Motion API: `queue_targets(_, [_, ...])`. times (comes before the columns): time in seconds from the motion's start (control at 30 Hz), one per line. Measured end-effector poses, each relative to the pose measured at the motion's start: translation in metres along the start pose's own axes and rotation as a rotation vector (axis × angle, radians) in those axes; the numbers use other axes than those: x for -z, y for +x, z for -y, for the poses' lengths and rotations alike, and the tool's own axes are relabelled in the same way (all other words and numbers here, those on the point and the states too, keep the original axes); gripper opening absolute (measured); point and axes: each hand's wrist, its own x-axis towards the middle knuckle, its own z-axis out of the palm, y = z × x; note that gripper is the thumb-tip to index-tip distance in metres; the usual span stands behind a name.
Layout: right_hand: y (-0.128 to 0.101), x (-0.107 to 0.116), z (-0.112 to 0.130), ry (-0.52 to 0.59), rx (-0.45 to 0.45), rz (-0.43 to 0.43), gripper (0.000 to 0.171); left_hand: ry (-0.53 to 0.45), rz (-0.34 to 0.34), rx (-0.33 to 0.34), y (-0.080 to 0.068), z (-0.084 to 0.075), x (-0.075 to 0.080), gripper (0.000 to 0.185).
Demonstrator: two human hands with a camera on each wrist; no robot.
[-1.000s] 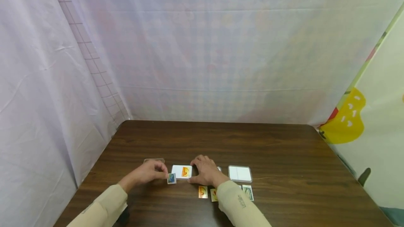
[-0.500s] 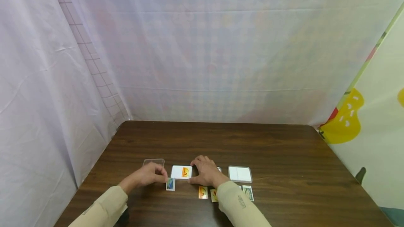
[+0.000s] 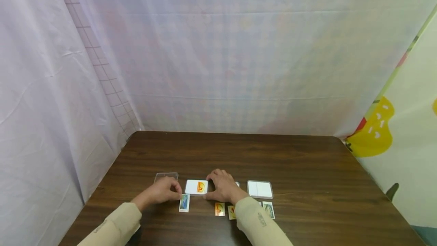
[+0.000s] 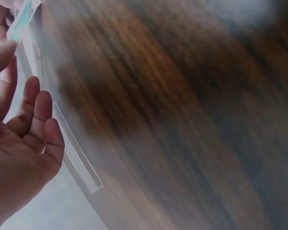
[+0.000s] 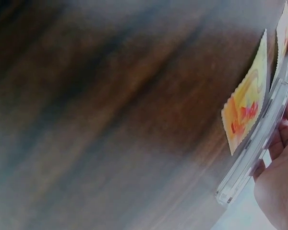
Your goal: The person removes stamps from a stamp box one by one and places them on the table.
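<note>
Head view first: left hand (image 3: 163, 192) sits low on the table (image 3: 300, 170), fingers loosely curled, tips at the top edge of a blue card (image 3: 184, 202). Whether they actually pinch it can't be told from here. The left wrist view shows those fingers (image 4: 31, 115) relaxed and nearly straight beside a clear case (image 4: 74, 155), with the card's edge (image 4: 23, 19) up by the fingertips.

Right hand (image 3: 223, 186) rests on the table just right of a white card (image 3: 196, 187) bearing an orange mark, fingers bent over something hidden. The right wrist view shows its fingers (image 5: 283, 158) behind a clear case (image 5: 252, 148) standing on edge, an orange stamp (image 5: 247, 103) lying just beside it.

Room now: both hands work near the table's front edge. Another clear case (image 3: 260, 189) lies well right, an empty one (image 3: 166, 176) just beyond the left hand, and three small cards (image 3: 219, 208) sit by the right sleeve. Back half of the table is open wood, curtains (image 3: 218, 56) closing in behind and left.

Blue card lies flat, long axis running away from the person, top end tipped slightly right.
</note>
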Motion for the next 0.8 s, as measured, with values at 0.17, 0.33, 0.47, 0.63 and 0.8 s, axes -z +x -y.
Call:
queue_targets(0.17, [0.0007, -0.001, -0.0008, -0.001, -0.001, 0.003, 0.061, 0.056, 0.005, 0.015, 0.0009, 0.0002, -0.0024, 0.013])
queue_targets(0.33, [0.0008, -0.0008, -0.001, -0.003, 0.002, 0.0, 0.06, 0.068, 0.014, 0.023, 0.0016, 0.0, -0.0031, 0.014])
queue_targets(0.47, [0.0005, -0.0008, -0.0009, 0.002, 0.002, 0.0, 0.061, 0.082, 0.013, 0.006, 0.002, 0.0009, -0.0034, 0.014])
queue_targets(0.63, [0.0002, -0.0015, -0.0011, -0.005, 0.003, -0.005, 0.06, 0.086, 0.007, 0.006, 0.0026, 0.0012, -0.0031, 0.015])
queue_targets(0.8, [0.0003, -0.0012, -0.0007, -0.006, 0.002, -0.01, 0.06, 0.089, 0.008, 0.04, 0.0049, -0.0014, -0.0025, 0.015])
